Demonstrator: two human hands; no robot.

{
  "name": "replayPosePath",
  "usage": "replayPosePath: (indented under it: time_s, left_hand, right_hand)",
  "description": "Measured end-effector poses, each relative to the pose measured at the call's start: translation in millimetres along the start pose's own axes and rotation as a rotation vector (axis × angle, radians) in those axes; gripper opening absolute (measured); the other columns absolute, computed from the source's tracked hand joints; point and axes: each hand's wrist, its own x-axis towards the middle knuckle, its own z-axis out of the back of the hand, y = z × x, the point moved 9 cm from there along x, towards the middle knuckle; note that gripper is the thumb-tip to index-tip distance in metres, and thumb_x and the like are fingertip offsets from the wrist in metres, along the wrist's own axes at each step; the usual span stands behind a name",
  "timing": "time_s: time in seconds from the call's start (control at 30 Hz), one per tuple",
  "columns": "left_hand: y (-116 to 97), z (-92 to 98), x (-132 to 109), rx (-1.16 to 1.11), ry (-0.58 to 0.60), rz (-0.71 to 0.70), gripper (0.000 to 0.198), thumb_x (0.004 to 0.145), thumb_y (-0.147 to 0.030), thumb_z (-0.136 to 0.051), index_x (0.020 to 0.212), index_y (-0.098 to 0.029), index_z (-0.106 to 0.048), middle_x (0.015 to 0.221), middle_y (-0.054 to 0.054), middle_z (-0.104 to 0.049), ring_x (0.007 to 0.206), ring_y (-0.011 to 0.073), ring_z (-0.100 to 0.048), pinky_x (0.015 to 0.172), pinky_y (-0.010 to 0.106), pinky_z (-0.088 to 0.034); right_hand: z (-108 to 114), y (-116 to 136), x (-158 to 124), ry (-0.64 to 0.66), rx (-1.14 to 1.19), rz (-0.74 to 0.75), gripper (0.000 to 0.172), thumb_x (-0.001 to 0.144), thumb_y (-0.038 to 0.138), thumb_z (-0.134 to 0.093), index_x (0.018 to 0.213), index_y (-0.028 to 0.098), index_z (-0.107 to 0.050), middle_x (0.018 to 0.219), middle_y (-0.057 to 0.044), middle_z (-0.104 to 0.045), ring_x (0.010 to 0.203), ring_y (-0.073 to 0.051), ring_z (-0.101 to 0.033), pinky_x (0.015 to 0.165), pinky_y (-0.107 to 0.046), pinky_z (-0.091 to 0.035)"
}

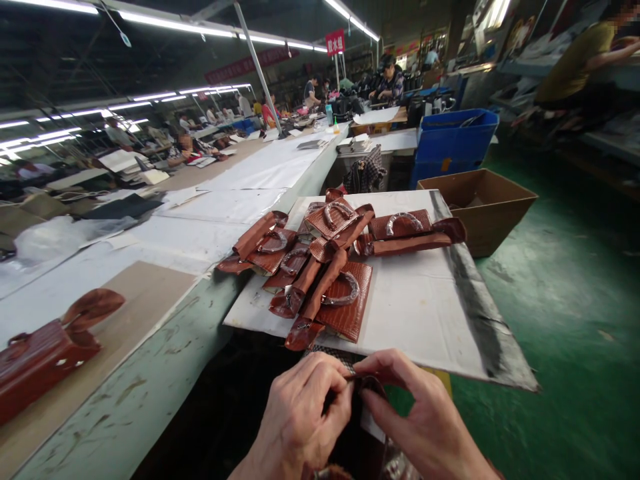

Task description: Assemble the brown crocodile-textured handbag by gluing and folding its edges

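Observation:
At the bottom of the head view, my left hand (307, 407) and my right hand (417, 400) are close together. Thumbs and fingers of both pinch the edge of a dark brown leather piece (373, 385), whose lower part is mostly hidden and in shadow. Just beyond them, a pile of reddish-brown crocodile-patterned bag pieces (350, 313) lies on a white board (415, 300). Their curved handles (345, 290) are wrapped in clear plastic. One more bag piece (400, 223) lies on the board's far right part.
Left, a long pale worktable (240, 180) carries a reddish-brown bag (45, 360) on a brown sheet. An open cardboard box (493, 213) and a blue bin (455, 143) stand beyond the board. Green floor (575, 333) lies right. Several people work farther back; one sits at upper right.

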Motion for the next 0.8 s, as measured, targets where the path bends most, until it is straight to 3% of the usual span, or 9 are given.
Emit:
replayPosePath:
  time_s: [0.13, 0.23, 0.37, 0.47, 0.57, 0.67, 0.8]
  left_hand:
    - [8.9, -3.9, -1.8, -0.04, 0.037, 0.092, 0.023, 0.084, -0.006, -0.055, 0.069, -0.02, -0.047, 0.069, -0.002, -0.063, 0.062, 0.01, -0.062, 0.059, 0.018, -0.049]
    - [28.0, -7.6, -6.9, -0.126, 0.064, 0.296, 0.027, 0.083, -0.012, -0.061, 0.068, -0.021, -0.041, 0.068, -0.004, -0.063, 0.06, 0.0094, -0.061, 0.058, 0.018, -0.047]
    - [51.1, -12.8, -15.6, -0.278, 0.128, 0.608, 0.019, 0.08, -0.022, -0.069, 0.074, -0.021, -0.051, 0.066, -0.006, -0.063, 0.061, 0.011, -0.06, 0.058, 0.019, -0.045]
    - [55.6, -16.6, -21.6, -0.407, 0.217, 0.749, 0.017, 0.087, -0.032, -0.064, 0.077, -0.02, -0.058, 0.068, -0.004, -0.063, 0.065, 0.0124, -0.06, 0.059, 0.02, -0.045]
    - [52.3, -16.6, -28.1, -0.498, 0.256, 0.753, 0.019, 0.09, -0.039, -0.059, 0.09, -0.02, -0.063, 0.082, -0.001, -0.069, 0.074, 0.0142, -0.064, 0.066, 0.021, -0.049]
    - [47.8, -12.3, -34.0, -0.465, 0.215, 0.642, 0.03, 0.077, -0.035, -0.074, 0.102, -0.023, -0.064, 0.102, 0.002, -0.071, 0.085, 0.0178, -0.066, 0.077, 0.024, -0.052]
    - [52.2, -10.9, -44.5, -0.337, 0.166, 0.611, 0.027, 0.073, -0.019, -0.074, 0.099, -0.024, -0.067, 0.092, -0.002, -0.072, 0.081, 0.0159, -0.067, 0.074, 0.022, -0.053]
  right_hand:
    - [-3.1, 2.8, 6.3, 0.065, 0.023, -0.047, 0.03, 0.07, 0.006, -0.059, 0.095, 0.022, -0.064, 0.091, 0.002, -0.07, 0.084, -0.016, -0.065, 0.079, -0.028, -0.05]
    - [-3.4, 2.7, 10.4, 0.073, -0.001, -0.07, 0.027, 0.07, 0.008, -0.064, 0.093, 0.021, -0.065, 0.089, 0.002, -0.07, 0.083, -0.016, -0.064, 0.077, -0.028, -0.048]
    - [-6.6, -3.1, 13.6, 0.094, -0.015, -0.078, 0.015, 0.077, 0.022, -0.072, 0.091, 0.022, -0.066, 0.086, 0.001, -0.069, 0.081, -0.016, -0.063, 0.075, -0.027, -0.049]
    - [-6.7, -5.8, 16.0, 0.086, -0.015, -0.058, 0.01, 0.081, 0.028, -0.071, 0.088, 0.022, -0.067, 0.082, 0.002, -0.069, 0.076, -0.016, -0.063, 0.072, -0.026, -0.05]
    - [-5.9, -6.1, 18.0, 0.072, -0.025, -0.052, 0.005, 0.083, 0.026, -0.069, 0.086, 0.022, -0.067, 0.079, 0.002, -0.069, 0.073, -0.015, -0.063, 0.07, -0.025, -0.049]
    - [-7.2, -3.5, 20.1, 0.073, -0.021, -0.048, 0.002, 0.085, 0.024, -0.067, 0.086, 0.022, -0.067, 0.081, 0.002, -0.069, 0.075, -0.015, -0.064, 0.071, -0.025, -0.049]
    - [-12.9, 6.9, 23.8, 0.109, 0.028, 0.047, 0.01, 0.088, 0.02, -0.063, 0.093, 0.022, -0.071, 0.089, -0.001, -0.069, 0.085, -0.016, -0.065, 0.077, -0.026, -0.05]
